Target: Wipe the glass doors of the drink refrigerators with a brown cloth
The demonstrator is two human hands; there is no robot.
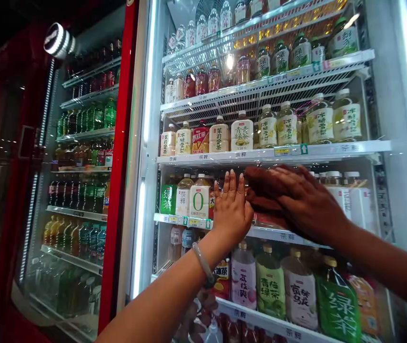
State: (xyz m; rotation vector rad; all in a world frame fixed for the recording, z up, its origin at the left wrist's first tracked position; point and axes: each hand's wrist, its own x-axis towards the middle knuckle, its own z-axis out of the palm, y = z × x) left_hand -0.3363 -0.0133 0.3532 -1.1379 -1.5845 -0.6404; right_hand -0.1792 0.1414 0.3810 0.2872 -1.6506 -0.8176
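Left hand: the left hand [230, 205] is wide and holds nothing, its fingers upright and slightly parted, palm to the glass pane [221, 166]. It lies at 5 o'clock from mid-view.
Right hand: the right hand [305, 202] holds a cloth, fingers long and together over it, pointing towards 10 o'clock. How firmly they grip cannot be told.
Cloth: the dark brown cloth [262, 183] is bunched between the two hands, at 3 o'clock from the left palm, apparently against the pane. Whether the left thumb touches it is unclear.
Wrist: a pale bangle [203, 262] circles the left wrist, at 7 o'clock from that palm.
Behind the pane: a bottle with a green 0 [199, 197] stands at 9 o'clock from the left hand; a shelf edge [260, 154] crosses above both hands; large bottles [300, 293] stand at 5 o'clock.
Farther off: a red frame [118, 143] rises at 9 o'clock, with a second cooler's green bottles [98, 116] beyond it.
Step in hand: judging by the pose, cloth pressed to glass, left palm bracing beside it.
Handling: any slide of the cloth would call for even, flat pressure and room past the left thumb.
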